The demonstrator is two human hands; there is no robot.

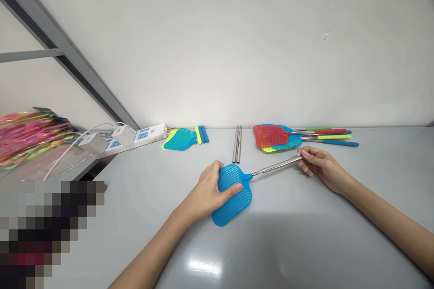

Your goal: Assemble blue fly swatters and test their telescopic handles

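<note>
A blue fly swatter head (237,201) with a grid of holes lies tilted over the table's middle. My left hand (215,189) grips it, thumb on top and fingers behind the far edge. From its neck a silver telescopic rod (280,164) runs up to the right. The fingers of my right hand (317,165) pinch that rod's far end, which carries no coloured grip. Behind, two loose metal rods (236,144) lie side by side. Left of them are several short yellow and blue handle grips (202,134) and loose blue and yellow swatter heads (181,139).
Several fly swatters with coloured handles (274,137) are piled at the back right, against the wall. A white power strip (149,133) with plugged-in chargers (93,143) and a cable lies at the left edge. Beyond it are colourful plastic-wrapped packages (30,135). A pixelated area covers the lower left.
</note>
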